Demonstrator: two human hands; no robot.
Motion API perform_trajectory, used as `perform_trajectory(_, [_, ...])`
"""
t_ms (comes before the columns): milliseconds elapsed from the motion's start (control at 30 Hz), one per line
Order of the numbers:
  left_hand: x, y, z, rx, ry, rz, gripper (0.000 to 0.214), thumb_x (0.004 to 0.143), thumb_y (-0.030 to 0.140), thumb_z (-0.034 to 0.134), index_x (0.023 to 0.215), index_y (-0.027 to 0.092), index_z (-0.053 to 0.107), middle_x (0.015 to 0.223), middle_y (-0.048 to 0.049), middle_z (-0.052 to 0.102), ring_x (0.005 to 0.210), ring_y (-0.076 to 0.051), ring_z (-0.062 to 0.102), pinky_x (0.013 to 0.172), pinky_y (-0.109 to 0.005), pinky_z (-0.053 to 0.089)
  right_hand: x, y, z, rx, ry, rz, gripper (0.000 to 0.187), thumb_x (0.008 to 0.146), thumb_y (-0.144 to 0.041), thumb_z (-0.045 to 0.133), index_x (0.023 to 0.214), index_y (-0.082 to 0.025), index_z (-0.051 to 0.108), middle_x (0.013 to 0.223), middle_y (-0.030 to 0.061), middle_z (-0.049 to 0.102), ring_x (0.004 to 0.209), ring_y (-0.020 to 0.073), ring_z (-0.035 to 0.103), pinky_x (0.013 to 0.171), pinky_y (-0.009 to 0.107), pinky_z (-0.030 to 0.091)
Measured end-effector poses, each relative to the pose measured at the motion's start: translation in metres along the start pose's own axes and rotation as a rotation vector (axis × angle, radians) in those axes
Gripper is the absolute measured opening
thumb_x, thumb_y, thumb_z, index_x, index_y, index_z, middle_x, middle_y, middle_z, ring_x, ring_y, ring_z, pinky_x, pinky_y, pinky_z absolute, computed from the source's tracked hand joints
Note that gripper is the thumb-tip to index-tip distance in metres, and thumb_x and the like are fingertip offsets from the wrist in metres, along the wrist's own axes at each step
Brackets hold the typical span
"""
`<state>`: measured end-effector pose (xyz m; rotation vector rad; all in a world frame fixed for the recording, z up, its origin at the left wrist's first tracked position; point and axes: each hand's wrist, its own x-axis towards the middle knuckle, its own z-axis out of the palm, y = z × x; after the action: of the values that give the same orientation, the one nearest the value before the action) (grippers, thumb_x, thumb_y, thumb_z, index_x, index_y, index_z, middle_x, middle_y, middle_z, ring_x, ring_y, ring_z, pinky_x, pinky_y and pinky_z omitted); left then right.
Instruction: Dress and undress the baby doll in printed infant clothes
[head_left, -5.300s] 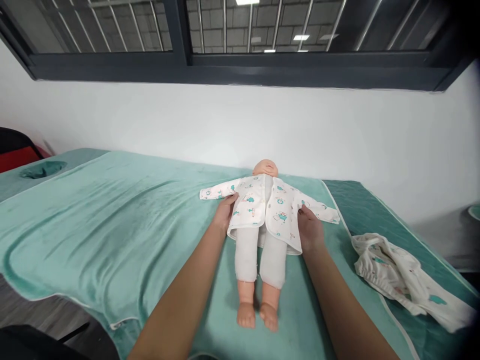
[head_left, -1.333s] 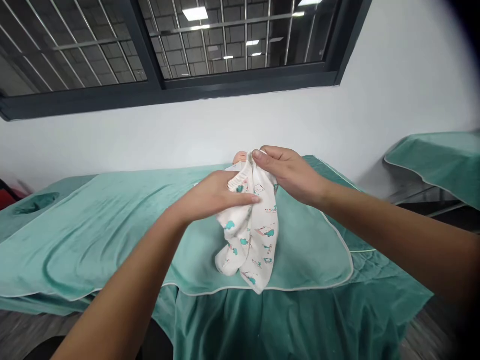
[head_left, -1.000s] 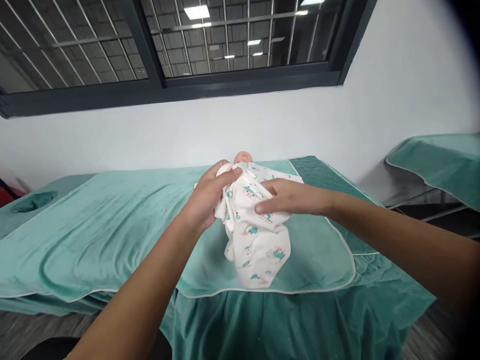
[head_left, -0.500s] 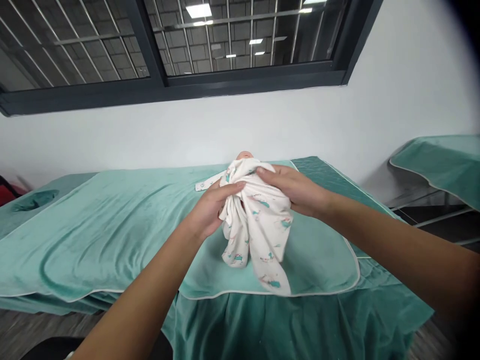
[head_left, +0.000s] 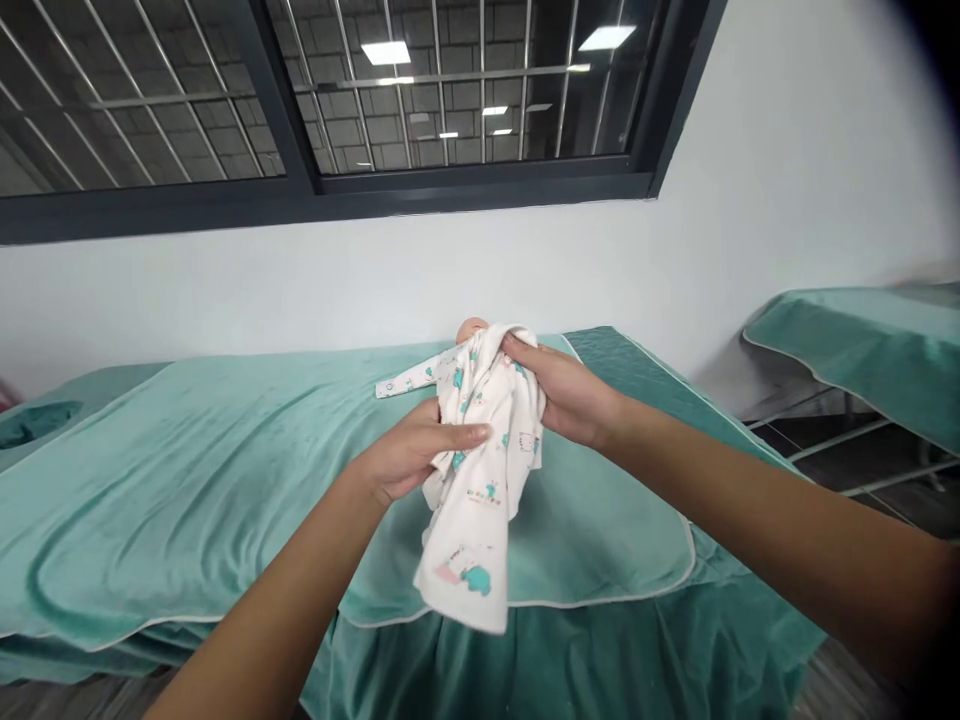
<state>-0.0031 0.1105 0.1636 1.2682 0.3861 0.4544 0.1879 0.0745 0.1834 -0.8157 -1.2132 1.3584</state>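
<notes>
I hold a small white baby garment (head_left: 480, 470) printed with teal animals up in the air over the bed. My right hand (head_left: 566, 395) grips its top edge. My left hand (head_left: 416, 455) pinches the cloth lower down on its left side, and the rest hangs loose below. Behind the garment lies a baby doll (head_left: 471, 330) on the teal towel (head_left: 225, 470); only the top of its head and one printed sleeve (head_left: 409, 380) show.
The towel covers a teal massage bed (head_left: 645, 640) that stands against a white wall under a dark-framed window (head_left: 337, 180). A second teal-covered bed (head_left: 870, 350) stands at the right, with bare floor between them.
The garment has been turned and pulled longer between my hands; my left hand has slid lower on it and my right has shifted to the top edge. The view has swung slightly right.
</notes>
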Motion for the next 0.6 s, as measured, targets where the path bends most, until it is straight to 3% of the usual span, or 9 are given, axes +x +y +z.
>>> perform_trajectory(100, [0.004,0.0,-0.001,-0.108,0.187,0.167,0.043,0.076,0.031,0.077,0.114,0.013,0.067,0.095,-0.0125,0.076,0.08,-0.027,0.073,0.07,-0.033,0.057,-0.006,-0.002,0.002,0.064,-0.01,0.08,0.041,0.088,-0.055,0.061,0.103,-0.017,0.066,0.088,0.0059,0.072,0.08,0.0167,0.066,0.07,0.027,0.055])
perform_trajectory(167, [0.007,0.001,0.0,-0.183,0.257,0.227,0.041,0.079,0.032,0.074,0.115,0.014,0.065,0.094,-0.0109,0.076,0.081,-0.027,0.074,0.073,-0.034,0.058,-0.011,-0.001,0.003,0.016,-0.111,0.159,0.039,0.085,-0.051,0.068,0.099,-0.015,0.068,0.089,0.0069,0.073,0.079,0.0161,0.067,0.067,0.025,0.055])
perform_trajectory(267, [0.01,0.005,0.006,-0.232,0.251,0.167,0.041,0.083,0.035,0.07,0.119,0.016,0.063,0.089,-0.0093,0.076,0.075,-0.026,0.074,0.069,-0.035,0.058,-0.016,0.007,0.003,-0.056,-0.385,0.305,0.035,0.082,-0.047,0.073,0.096,-0.015,0.07,0.085,0.008,0.074,0.074,0.0177,0.069,0.066,0.028,0.056])
perform_trajectory(300, [0.01,0.006,0.007,-0.228,0.24,0.133,0.04,0.084,0.036,0.07,0.118,0.016,0.064,0.087,-0.009,0.076,0.073,-0.025,0.073,0.067,-0.035,0.058,-0.016,0.01,0.003,-0.053,-0.424,0.328,0.035,0.082,-0.047,0.073,0.096,-0.015,0.07,0.083,0.0081,0.074,0.073,0.0187,0.069,0.067,0.03,0.057])
perform_trajectory(333, [0.009,0.006,0.008,-0.216,0.23,0.105,0.039,0.084,0.037,0.069,0.116,0.016,0.065,0.084,-0.009,0.076,0.07,-0.025,0.073,0.064,-0.034,0.058,-0.015,0.014,0.002,-0.039,-0.407,0.329,0.035,0.082,-0.048,0.072,0.096,-0.015,0.07,0.08,0.0082,0.074,0.074,0.0198,0.069,0.068,0.032,0.057])
perform_trajectory(467, [0.005,-0.002,0.0,-0.148,0.172,0.023,0.041,0.081,0.042,0.072,0.111,0.014,0.068,0.085,-0.0119,0.076,0.068,-0.025,0.072,0.059,-0.031,0.056,-0.008,0.025,-0.002,0.103,-0.093,0.139,0.036,0.082,-0.047,0.072,0.103,-0.017,0.07,0.086,0.0077,0.075,0.086,0.0216,0.07,0.079,0.034,0.056])
perform_trajectory(600, [0.001,-0.013,-0.014,-0.084,0.022,-0.012,0.052,0.069,0.032,0.083,0.115,0.012,0.068,0.095,-0.0157,0.075,0.08,-0.028,0.073,0.064,-0.031,0.057,-0.005,0.028,-0.003,0.261,-0.038,0.119,0.032,0.086,-0.042,0.068,0.108,-0.019,0.067,0.095,0.0065,0.074,0.091,0.0214,0.069,0.084,0.035,0.055])
